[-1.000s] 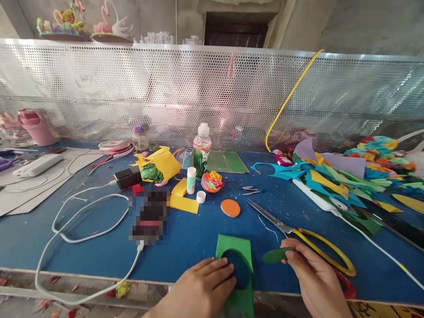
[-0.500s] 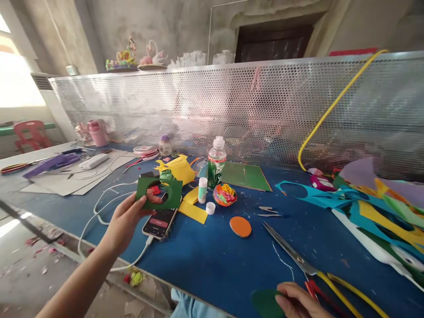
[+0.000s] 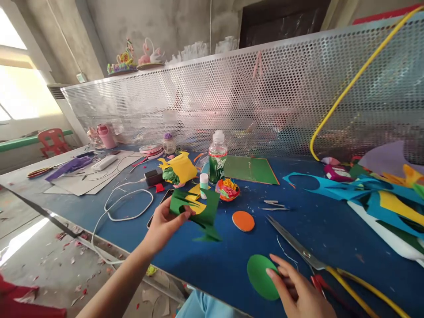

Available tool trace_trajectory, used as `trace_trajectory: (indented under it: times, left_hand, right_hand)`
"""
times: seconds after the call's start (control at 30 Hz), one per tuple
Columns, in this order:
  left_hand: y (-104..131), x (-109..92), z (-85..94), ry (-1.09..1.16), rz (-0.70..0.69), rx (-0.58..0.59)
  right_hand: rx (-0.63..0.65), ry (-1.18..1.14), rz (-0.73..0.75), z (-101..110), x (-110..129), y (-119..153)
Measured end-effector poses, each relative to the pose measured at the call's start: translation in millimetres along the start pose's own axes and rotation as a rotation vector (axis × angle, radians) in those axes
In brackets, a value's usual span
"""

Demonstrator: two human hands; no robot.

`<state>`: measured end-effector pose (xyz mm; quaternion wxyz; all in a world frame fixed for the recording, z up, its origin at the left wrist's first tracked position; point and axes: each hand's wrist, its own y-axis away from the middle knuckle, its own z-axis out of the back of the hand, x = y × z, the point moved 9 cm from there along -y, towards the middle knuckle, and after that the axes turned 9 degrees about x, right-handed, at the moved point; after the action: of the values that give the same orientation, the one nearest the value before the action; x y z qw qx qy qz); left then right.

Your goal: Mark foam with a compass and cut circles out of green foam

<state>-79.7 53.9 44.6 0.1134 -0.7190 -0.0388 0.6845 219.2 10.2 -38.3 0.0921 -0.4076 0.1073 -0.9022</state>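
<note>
My left hand (image 3: 172, 221) is closed on a green paper scrap (image 3: 210, 205) with a cut-out hole, held above the table and partly in front of a phone (image 3: 160, 205). Lower right, my right hand (image 3: 296, 287) grips the right edge of a green paper oval (image 3: 261, 276). An orange oval piece (image 3: 243, 221) lies between the two hands. Beside my right hand are large scissors (image 3: 308, 256) with yellow handles, with a red-handled tool (image 3: 319, 285) partly under them.
Behind the scrap stand a glue stick (image 3: 204, 185), a green-labelled bottle (image 3: 217, 163) and a small bowl (image 3: 228, 191) of coloured bits. Tweezers (image 3: 273, 205) lie right of centre. Coloured paper scraps (image 3: 357, 198) pile up at right. A white cable (image 3: 132, 218) loops at left. Perforated metal panel (image 3: 205, 106) behind.
My left hand has moved right with the green scrap, which now looks bent. My right hand has come up with the green oval, now fully in view. The camera view has shifted.
</note>
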Motion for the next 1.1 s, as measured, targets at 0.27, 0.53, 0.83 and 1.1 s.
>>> trace_trajectory:
  times: [0.27,0.53,0.83,1.1]
  left_hand:
    - [26.1,-4.3,-32.6,-0.008,-0.076,0.237]
    - [45.3,20.2,-27.8,0.067,0.054,0.199]
    - [56.2,53.7,-10.2,0.280,0.158,0.055]
    - [60.6,77.7,-13.2,0.531,0.480,0.006]
  right_hand:
    - [-0.126,0.443,0.137,2.7,24.6,-17.5]
    - [0.033,-0.064,0.031,-20.0,67.9,0.4]
    - [0.199,-0.635,-0.134,-68.9,110.3,5.2]
    - [0.042,-0.474,-0.072,-44.1,88.5,0.8]
